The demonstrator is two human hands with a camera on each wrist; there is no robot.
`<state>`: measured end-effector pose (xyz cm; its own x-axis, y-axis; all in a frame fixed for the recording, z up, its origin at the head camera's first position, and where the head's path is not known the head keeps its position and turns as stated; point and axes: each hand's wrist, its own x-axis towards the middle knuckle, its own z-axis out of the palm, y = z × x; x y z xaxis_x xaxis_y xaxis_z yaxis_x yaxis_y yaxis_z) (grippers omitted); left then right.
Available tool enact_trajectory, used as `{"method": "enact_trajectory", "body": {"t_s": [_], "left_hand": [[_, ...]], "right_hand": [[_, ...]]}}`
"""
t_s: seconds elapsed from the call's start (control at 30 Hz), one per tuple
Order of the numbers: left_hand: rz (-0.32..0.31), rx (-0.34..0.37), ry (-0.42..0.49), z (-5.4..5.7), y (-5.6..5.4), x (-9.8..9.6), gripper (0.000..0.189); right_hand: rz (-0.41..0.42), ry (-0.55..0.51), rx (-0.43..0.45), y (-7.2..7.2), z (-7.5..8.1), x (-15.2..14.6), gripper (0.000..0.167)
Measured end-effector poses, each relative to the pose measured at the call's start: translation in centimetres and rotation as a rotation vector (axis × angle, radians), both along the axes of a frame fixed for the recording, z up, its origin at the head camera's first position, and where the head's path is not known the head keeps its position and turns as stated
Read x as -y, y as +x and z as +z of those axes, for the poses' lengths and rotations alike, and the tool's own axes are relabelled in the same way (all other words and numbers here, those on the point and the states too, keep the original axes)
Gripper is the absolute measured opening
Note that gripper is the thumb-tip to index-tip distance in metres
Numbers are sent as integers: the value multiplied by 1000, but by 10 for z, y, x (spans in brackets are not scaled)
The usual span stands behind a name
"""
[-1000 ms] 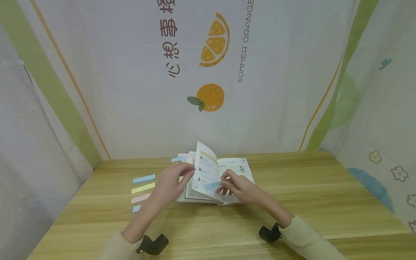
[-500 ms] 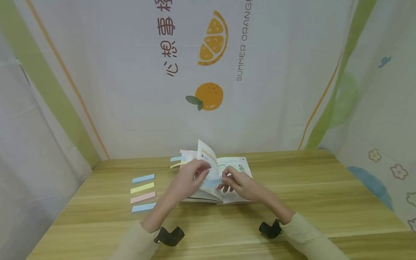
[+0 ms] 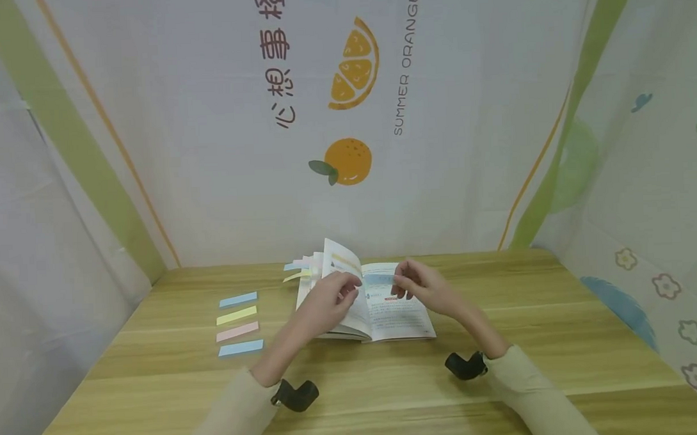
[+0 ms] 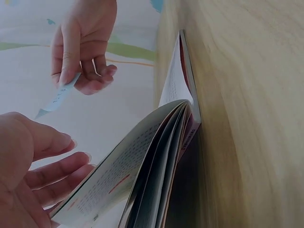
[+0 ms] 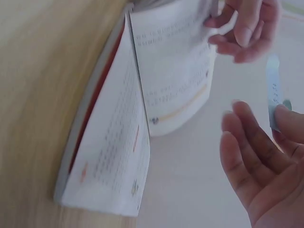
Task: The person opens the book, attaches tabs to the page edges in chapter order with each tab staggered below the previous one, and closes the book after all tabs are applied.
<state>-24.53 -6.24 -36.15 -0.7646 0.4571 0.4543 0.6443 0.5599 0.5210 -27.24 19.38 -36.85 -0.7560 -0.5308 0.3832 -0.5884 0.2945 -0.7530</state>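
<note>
An open book (image 3: 401,321) lies on the table, its raised pages (image 4: 114,175) fanned up on the left side. My left hand (image 3: 331,301) rests against a raised page, with thumb and fingers apart in the left wrist view. Over the upper part of the right-hand page, my right hand (image 3: 424,286) pinches one end of a blue sticky tab (image 5: 273,92) between thumb and index finger. Small handwritten marks show on this tab. Its other fingers spread loosely in the right wrist view. The tab's free end points left, toward the left hand.
Left of the book lie several sticky strips in a column: blue (image 3: 238,300), yellow (image 3: 236,315), pink (image 3: 237,331) and another blue. Coloured tabs (image 3: 296,270) stick out from the book's left edge. A printed curtain (image 3: 238,183) hangs behind the wooden table (image 3: 378,396).
My left hand has moved right along the raised page. My right hand has lifted up and to the right with the blue tab, uncovering more of the right-hand page.
</note>
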Motion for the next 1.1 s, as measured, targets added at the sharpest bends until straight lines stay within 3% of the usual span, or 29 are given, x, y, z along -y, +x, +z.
{"method": "enact_trajectory", "body": {"t_s": [0.23, 0.43, 0.7, 0.9, 1.1], "left_hand": [[10, 31, -41, -4, -4, -11, 16], [46, 42, -144, -7, -5, -17, 18], [113, 90, -258, -9, 0, -21, 22], [103, 76, -276, -15, -2, -26, 23], [102, 86, -279, -22, -8, -35, 22]], "right_hand": [[-118, -14, -29, -7, 1, -18, 12], [-182, -12, 3, -14, -1, -31, 18], [-205, 0, 45, -18, -5, -41, 20], [-202, 38, 67, -22, -7, -47, 20], [-223, 106, 143, -22, -9, -56, 20]]}}
